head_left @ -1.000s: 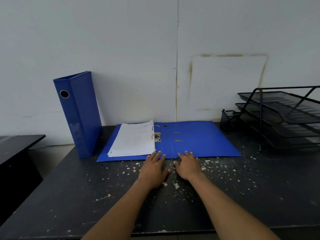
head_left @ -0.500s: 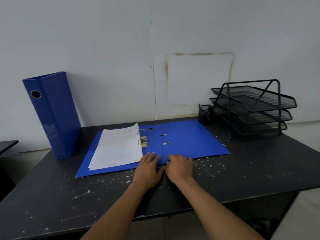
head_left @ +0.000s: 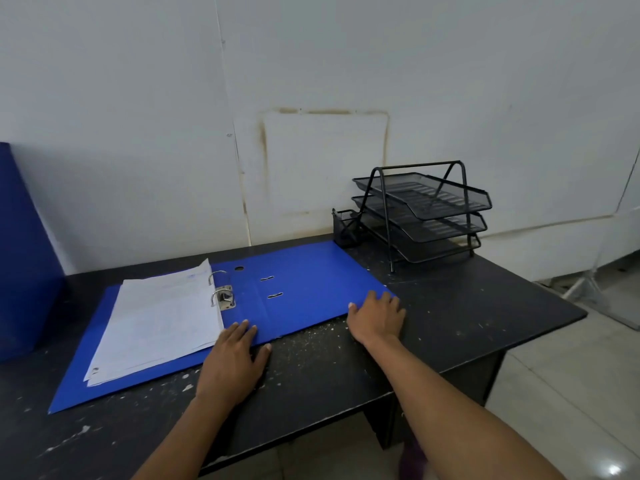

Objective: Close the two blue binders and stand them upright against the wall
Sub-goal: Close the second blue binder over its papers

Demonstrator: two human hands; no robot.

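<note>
An open blue binder [head_left: 304, 285] lies flat on the black desk [head_left: 467, 313], its metal rings [head_left: 221, 292] in the middle and a stack of white papers [head_left: 159, 320] on its left half. My left hand [head_left: 232, 358] rests flat at the near edge by the spine, fingers spread. Flat on the near right corner of the empty cover lies my right hand [head_left: 377, 317], fingertips on the blue board. A second blue binder [head_left: 24, 254] stands upright against the white wall [head_left: 311, 81] at the far left, cut off by the frame.
A black wire three-tier tray rack [head_left: 422, 209] and a small mesh pen holder [head_left: 344, 226] stand at the back right, just beyond the open cover. Pale flecks dot the desk. The desk's right edge drops to a tiled floor [head_left: 571, 393].
My right hand has slid from beside the left hand to the open cover's near right corner. My view has swung right, pushing the standing binder to the frame's edge.
</note>
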